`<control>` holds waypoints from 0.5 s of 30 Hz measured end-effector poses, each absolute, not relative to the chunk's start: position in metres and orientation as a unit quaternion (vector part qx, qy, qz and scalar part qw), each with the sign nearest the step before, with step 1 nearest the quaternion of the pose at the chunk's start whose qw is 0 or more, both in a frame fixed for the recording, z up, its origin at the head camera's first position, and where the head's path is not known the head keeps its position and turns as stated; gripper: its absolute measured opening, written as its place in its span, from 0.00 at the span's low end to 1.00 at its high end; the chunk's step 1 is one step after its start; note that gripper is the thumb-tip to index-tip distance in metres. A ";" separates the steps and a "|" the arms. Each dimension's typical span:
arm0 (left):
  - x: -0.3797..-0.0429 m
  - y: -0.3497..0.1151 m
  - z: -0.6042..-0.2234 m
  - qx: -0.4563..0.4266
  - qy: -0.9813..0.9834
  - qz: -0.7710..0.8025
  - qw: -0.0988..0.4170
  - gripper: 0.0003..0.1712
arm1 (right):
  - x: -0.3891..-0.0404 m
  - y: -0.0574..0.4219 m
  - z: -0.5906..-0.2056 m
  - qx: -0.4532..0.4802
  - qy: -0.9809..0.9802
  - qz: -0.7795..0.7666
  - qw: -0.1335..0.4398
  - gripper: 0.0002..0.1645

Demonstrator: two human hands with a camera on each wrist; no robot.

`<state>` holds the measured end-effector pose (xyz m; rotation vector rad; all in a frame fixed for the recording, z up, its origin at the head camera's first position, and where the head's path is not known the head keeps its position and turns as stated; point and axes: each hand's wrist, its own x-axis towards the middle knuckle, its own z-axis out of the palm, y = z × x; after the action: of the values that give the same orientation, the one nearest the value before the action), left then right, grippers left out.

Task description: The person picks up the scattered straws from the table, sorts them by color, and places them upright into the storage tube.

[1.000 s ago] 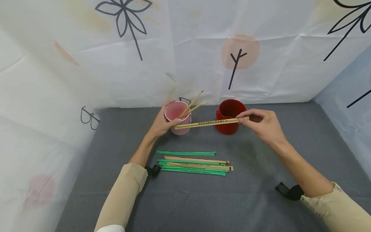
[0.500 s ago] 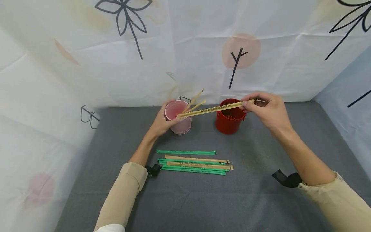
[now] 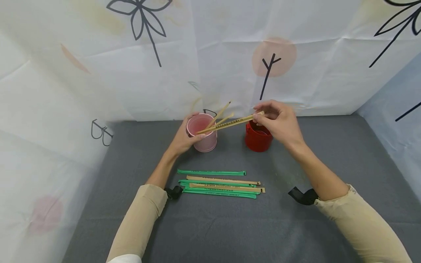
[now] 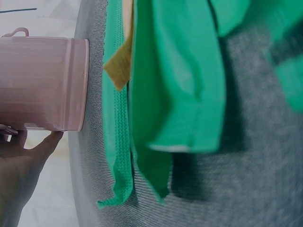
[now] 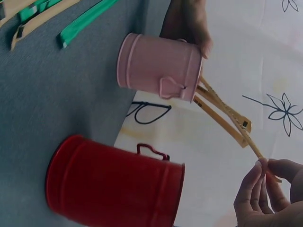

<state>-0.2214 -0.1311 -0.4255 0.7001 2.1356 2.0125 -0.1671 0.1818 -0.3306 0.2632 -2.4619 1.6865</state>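
Observation:
My left hand (image 3: 182, 138) holds a small pink bucket (image 3: 206, 144) at its left side, the thumb lying by the front rim. Two tan paper-wrapped straws (image 3: 219, 110) lean out of that bucket toward the upper right. Between thumb and fingers, my right hand (image 3: 279, 122) pinches another tan wrapped straw (image 3: 235, 123) near its right end. Its far end lies at the pink bucket's mouth; in the right wrist view the straw (image 5: 229, 108) slants up to the rim, crossing the two others. Below the right hand stands a red bucket (image 3: 258, 141), its mouth partly covered by the hand.
On the grey cloth (image 3: 210, 226), in front of the buckets, lie several green wrapped straws (image 3: 218, 196) with tan ones (image 3: 227, 188) among them. One green straw (image 3: 210, 172) lies a little apart, nearer the buckets. A white patterned sheet (image 3: 217, 65) hangs behind.
My right hand has risen, then moved left over the red bucket. The straw in it has gone from below the pink bucket's rim to its mouth. The left hand stays put.

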 end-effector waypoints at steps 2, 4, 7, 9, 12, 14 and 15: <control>-0.221 -0.132 -0.425 0.233 0.708 0.664 0.061 0.48 | -0.170 0.176 -0.333 0.092 -0.815 0.568 0.071 0.12; -0.221 -0.132 -0.424 0.232 0.707 0.665 0.061 0.48 | -0.172 0.171 -0.336 0.096 -0.807 0.580 0.064 0.12; -0.221 -0.131 -0.424 0.228 0.709 0.665 0.061 0.48 | -0.176 0.165 -0.341 0.105 -0.798 0.591 0.054 0.12; -0.221 -0.131 -0.425 0.226 0.707 0.667 0.062 0.48 | -0.175 0.160 -0.340 0.108 -0.791 0.601 0.047 0.13; -0.222 -0.130 -0.426 0.226 0.704 0.670 0.062 0.48 | -0.178 0.155 -0.345 0.111 -0.779 0.616 0.043 0.15; -0.222 -0.130 -0.426 0.229 0.700 0.673 0.062 0.48 | -0.180 0.152 -0.348 0.108 -0.769 0.629 0.041 0.16; -0.222 -0.131 -0.426 0.229 0.700 0.673 0.062 0.48 | -0.183 0.151 -0.353 0.105 -0.766 0.633 0.044 0.16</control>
<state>-0.2218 -0.1306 -0.4261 0.6922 2.1172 2.0363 -0.1828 0.1509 -0.3530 0.3218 -2.3412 1.9348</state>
